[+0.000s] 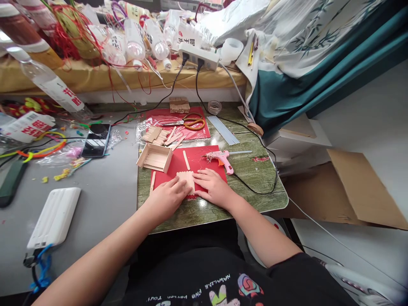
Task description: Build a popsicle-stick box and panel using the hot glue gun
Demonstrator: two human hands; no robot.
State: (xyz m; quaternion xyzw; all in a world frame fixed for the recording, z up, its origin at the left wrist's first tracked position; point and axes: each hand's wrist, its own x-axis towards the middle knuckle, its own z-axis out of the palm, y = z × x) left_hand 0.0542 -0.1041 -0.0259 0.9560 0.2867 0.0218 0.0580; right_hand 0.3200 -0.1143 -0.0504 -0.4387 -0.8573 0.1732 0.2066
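A row of craft sticks (186,175) lies side by side on a red sheet (204,154), forming a small flat panel. My left hand (168,196) rests over its left side, fingers stretched out, partly covering it. Against the right edge lies my right hand (214,187), flat, with its fingers extended. Just above the panel is a single craft stick (186,160), and another loose stick (152,182) sits left of my left hand. An open box made of craft sticks (155,158) stands behind that hand. Right of the sheet's middle, a pink glue gun (223,160) lies on its side.
Behind are scissors (188,122), loose craft sticks (157,136), a stick bundle (179,104), glue sticks (223,129) and a tape roll (214,107). A phone (96,140) and a white power bank (55,216) lie left. Black cables run from a power strip (200,57).
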